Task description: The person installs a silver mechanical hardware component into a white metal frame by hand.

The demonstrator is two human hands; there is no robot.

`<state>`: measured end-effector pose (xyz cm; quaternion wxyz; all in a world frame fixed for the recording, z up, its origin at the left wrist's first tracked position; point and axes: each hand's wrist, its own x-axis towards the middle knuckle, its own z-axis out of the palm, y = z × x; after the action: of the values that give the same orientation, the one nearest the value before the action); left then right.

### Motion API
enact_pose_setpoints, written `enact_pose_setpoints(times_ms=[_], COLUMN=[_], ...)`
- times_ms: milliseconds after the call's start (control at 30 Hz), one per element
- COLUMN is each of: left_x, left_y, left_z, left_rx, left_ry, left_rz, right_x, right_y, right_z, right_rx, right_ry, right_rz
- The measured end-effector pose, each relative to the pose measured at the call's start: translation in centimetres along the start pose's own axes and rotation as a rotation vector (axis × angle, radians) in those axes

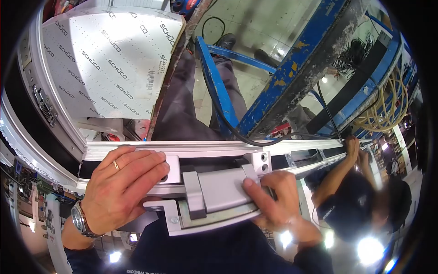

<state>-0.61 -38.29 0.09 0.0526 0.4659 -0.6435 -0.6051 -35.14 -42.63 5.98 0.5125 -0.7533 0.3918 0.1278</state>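
Note:
A grey metal hinge [228,188] with a wide barrel and end brackets lies against the white aluminium profile [205,146]. My left hand [125,182], wearing a ring and a watch, is closed over the hinge's left end. Its fingertips press by the left mounting block [173,170], and the thumb is partly hidden below. My right hand [279,198] grips the right end, thumb on the barrel and fingers curled behind it. The right mounting block [259,163] shows two holes. Beneath the barrel runs a curved bracket [219,221].
Branded white cardboard [109,64] stands beyond the profile at left. A blue steel stand [292,64] and black cable [273,142] are near a person's legs [182,105]. At right, a co-worker's hands [353,150] touch the profile's far end. Coiled hose [388,105] hangs beyond.

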Motion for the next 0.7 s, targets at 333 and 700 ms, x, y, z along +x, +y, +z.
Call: enact_pose_setpoints(times_ms=[333, 700], left_x=[0.5, -0.8], left_y=[-0.1, 0.8], left_z=[-0.3, -1.5], left_rx=[-0.02, -0.065], left_ry=[-0.008, -0.084], left_rz=[0.036, 0.012], right_x=[1.4, 3.6], right_y=[4.3, 8.1], right_z=[-5.8, -5.8], right_rx=[0.351, 0.515], right_ry=[-0.245, -0.475], right_rz=[0.115, 0.086])
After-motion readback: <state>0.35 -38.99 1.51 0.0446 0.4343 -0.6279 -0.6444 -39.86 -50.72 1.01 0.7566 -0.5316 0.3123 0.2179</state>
